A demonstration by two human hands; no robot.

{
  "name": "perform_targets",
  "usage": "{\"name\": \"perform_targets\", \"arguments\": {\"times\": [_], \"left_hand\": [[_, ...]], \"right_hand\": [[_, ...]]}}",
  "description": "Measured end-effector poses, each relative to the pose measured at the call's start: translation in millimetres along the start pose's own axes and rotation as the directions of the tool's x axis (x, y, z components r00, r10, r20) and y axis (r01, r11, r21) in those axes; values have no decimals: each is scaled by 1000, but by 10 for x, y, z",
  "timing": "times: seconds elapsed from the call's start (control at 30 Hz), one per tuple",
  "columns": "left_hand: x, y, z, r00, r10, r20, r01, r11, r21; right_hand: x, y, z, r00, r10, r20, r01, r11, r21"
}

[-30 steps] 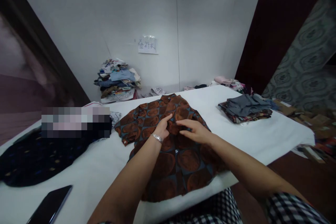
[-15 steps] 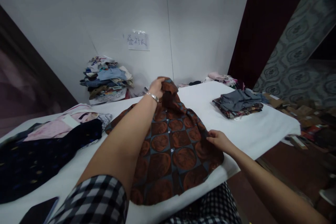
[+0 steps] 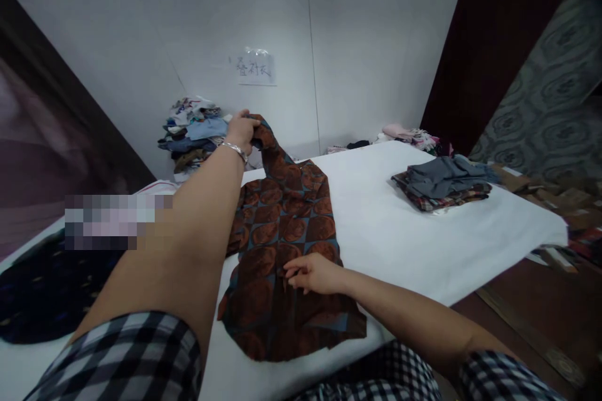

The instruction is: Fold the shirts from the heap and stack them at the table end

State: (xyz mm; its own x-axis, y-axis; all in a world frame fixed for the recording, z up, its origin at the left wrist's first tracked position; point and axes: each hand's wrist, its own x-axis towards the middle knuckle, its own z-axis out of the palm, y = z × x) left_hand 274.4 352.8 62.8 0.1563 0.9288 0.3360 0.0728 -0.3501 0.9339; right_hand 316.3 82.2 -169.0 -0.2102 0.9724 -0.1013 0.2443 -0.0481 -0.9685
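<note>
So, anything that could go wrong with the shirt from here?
The patterned shirt has a raised part in the left hand, which could twist or crease if let down unevenly. The cloth by the right hand looks wrinkled and might bunch. The hem lies close to the near edge of the white-covered table and might slip over.

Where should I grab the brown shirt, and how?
Probably by the hem of the brown shirt, pinched from the near side of the table: that edge lies low and uncovered at the front, while the left hand holds a far part up.
</note>
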Motion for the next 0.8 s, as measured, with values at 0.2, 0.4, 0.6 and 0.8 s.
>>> {"name": "perform_targets", "arguments": {"times": [0.2, 0.4, 0.6, 0.8], "left_hand": [[-10, -72, -160, 997, -34, -67, 38, 998, 54], [19, 30, -373, 974, 220, 63, -220, 828, 516], [-510, 45, 109, 897, 268, 352, -430, 718, 548], [-2282, -589, 589, 576, 175, 798, -530, 823, 203]], "right_hand": [[-95, 133, -567, 916, -336, -218, 118, 747, -654], [-114, 409, -504, 993, -90, -73, -3, 611, -791], [-85, 455, -521, 984, -165, -59, 66, 661, -747], [-217, 606, -1005, 852, -192, -486, -42, 902, -429]]}}
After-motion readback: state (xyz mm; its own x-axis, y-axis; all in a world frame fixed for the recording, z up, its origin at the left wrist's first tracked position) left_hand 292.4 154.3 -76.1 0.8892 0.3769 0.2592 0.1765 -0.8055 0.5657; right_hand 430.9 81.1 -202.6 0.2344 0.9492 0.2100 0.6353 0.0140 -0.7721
